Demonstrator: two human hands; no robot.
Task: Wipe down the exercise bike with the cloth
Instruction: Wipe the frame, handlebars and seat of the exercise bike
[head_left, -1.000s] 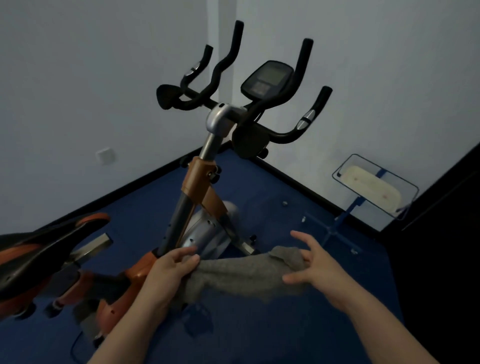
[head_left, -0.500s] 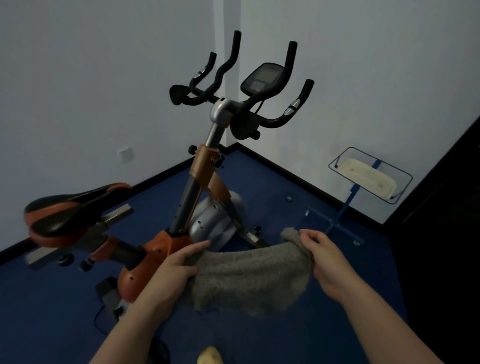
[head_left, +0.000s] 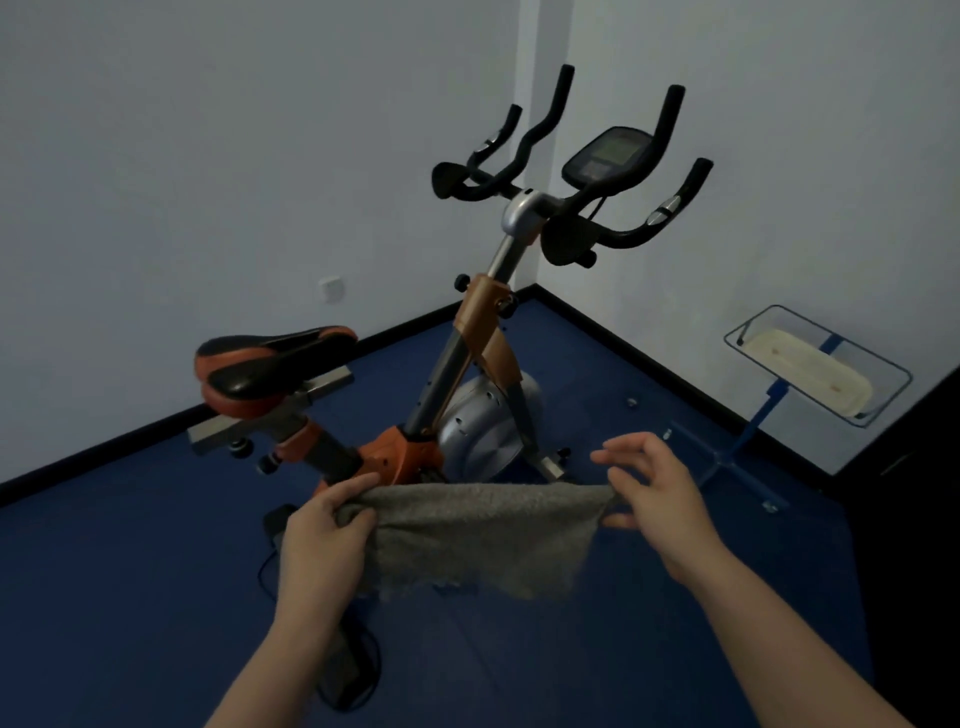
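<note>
Cloth, one grey terry rectangle (head_left: 483, 535), hangs stretched between two hands; left hand (head_left: 322, 540) pinches its left corner, right hand (head_left: 657, 493) pinches the right with other fingers spread; beyond the grip stands one orange-and-black exercise bike (head_left: 467, 364), untouched; blue floor (head_left: 130, 597) lies open below; bike base partly hidden.

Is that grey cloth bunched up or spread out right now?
Spread out. The cloth hangs as a flat sheet, its top edge stretched between the left hand and right hand, clear of the bike.
</note>
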